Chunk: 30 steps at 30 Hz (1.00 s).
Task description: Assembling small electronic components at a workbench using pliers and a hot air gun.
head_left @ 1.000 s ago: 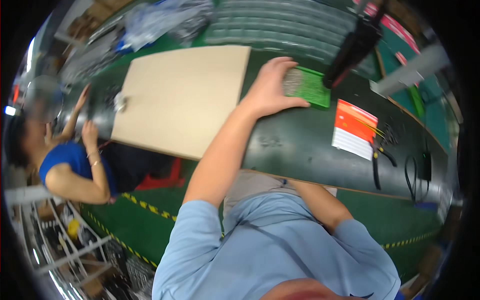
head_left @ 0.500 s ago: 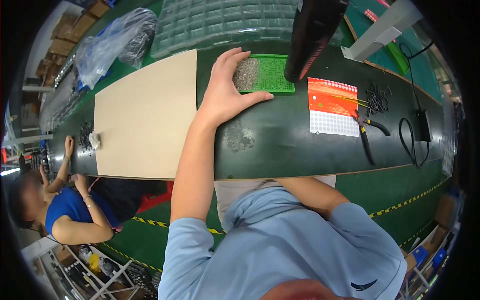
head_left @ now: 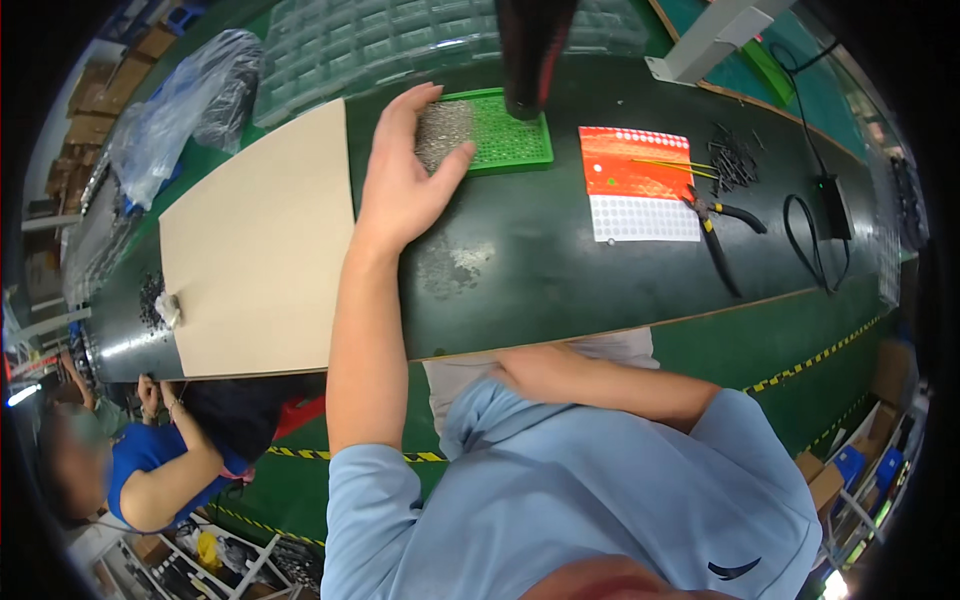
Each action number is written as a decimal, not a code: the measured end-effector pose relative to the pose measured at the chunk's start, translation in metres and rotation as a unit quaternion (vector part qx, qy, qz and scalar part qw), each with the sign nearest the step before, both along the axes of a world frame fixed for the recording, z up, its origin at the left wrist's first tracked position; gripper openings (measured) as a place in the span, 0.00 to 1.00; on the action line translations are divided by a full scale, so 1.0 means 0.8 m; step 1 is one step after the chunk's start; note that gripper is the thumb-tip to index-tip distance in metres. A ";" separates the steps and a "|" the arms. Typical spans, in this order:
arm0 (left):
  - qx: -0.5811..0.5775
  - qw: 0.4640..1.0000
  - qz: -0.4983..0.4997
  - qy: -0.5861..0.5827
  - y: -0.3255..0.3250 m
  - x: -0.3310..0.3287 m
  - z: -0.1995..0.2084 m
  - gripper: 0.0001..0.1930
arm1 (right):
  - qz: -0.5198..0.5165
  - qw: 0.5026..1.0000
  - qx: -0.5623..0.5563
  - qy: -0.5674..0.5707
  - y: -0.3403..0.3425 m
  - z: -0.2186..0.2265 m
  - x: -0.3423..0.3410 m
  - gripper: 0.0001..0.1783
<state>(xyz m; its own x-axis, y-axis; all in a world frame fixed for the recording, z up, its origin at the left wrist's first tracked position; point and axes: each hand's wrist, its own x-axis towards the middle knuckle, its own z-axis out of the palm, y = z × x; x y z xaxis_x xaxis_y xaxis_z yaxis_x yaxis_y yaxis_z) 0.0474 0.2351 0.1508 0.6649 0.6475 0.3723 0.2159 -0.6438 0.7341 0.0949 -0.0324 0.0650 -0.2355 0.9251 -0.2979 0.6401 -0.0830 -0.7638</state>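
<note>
A green perforated tray [head_left: 512, 148] lies at the far side of the bench, its left part covered with many tiny silvery pieces [head_left: 443, 132]. My left hand [head_left: 408, 185] reaches round the tray's left end, fingers at the far edge and thumb over the near side. My right hand [head_left: 532, 370] rests low in my lap by the shirt hem, its fingers mostly hidden. A dark cylindrical object [head_left: 533, 60] with a red stripe hangs over the tray's right end, hiding part of it.
To the right lie an orange-and-white sticker sheet [head_left: 640, 185], yellow tweezers [head_left: 672, 164], black-handled pliers [head_left: 712, 225], loose dark screws [head_left: 735, 160] and a cabled black box [head_left: 832, 205]. A beige board [head_left: 260, 250] covers the left. Clear compartment trays [head_left: 400, 45] stand behind. A co-worker [head_left: 165, 465] sits at left.
My left thumb has drawn in from the tray's near edge onto its side over the pieces. My right hand has come into sight at my lap. The whole view has shifted.
</note>
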 end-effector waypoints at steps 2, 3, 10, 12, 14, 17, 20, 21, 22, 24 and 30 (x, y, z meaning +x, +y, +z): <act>-0.009 1.000 -0.004 -0.009 0.004 0.000 -0.006 0.32 | -0.013 0.999 0.043 0.015 -0.010 0.042 0.011 0.16; -0.029 0.999 -0.005 -0.019 0.006 0.000 -0.009 0.32 | 0.022 0.995 0.049 0.086 -0.010 0.063 0.020 0.16; -0.026 1.000 0.012 0.005 -0.002 0.002 -0.005 0.31 | -0.263 0.942 0.050 0.202 -0.007 0.168 0.151 0.10; -0.032 0.999 0.013 0.009 -0.006 0.004 0.000 0.31 | -0.344 0.907 0.236 -0.055 -0.008 0.161 0.196 0.09; -0.012 0.999 0.030 0.029 -0.009 0.005 0.002 0.31 | -0.352 0.853 0.310 -0.229 -0.014 0.148 0.235 0.09; -0.009 0.999 0.028 0.027 -0.008 0.002 0.001 0.31 | -0.401 0.837 0.283 -0.241 -0.027 0.140 0.246 0.12; -0.016 1.000 0.026 0.006 -0.005 0.005 -0.001 0.31 | -0.403 0.826 0.284 -0.273 -0.037 0.130 0.250 0.14; -0.013 1.000 0.026 0.008 -0.005 0.005 -0.001 0.31 | -0.402 0.819 0.283 -0.297 -0.039 0.126 0.251 0.15; -0.022 0.999 0.032 0.006 -0.006 0.006 -0.001 0.31 | -0.401 0.811 0.281 -0.320 -0.040 0.123 0.251 0.16; -0.036 0.999 0.039 0.004 -0.006 0.007 -0.004 0.31 | -0.391 0.814 0.285 -0.321 -0.041 0.119 0.254 0.16; -0.053 0.998 0.040 0.002 -0.006 0.007 -0.007 0.29 | -0.371 0.808 0.327 -0.321 -0.045 0.121 0.261 0.14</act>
<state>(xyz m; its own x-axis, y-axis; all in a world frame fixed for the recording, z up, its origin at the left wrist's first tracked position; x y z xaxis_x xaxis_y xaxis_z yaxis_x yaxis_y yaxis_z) 0.0533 0.2302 0.1451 0.6114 0.7339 0.2959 0.2664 -0.5430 0.7964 0.3041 -0.0682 0.1620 0.4643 0.7503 0.4705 0.8813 -0.3389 -0.3293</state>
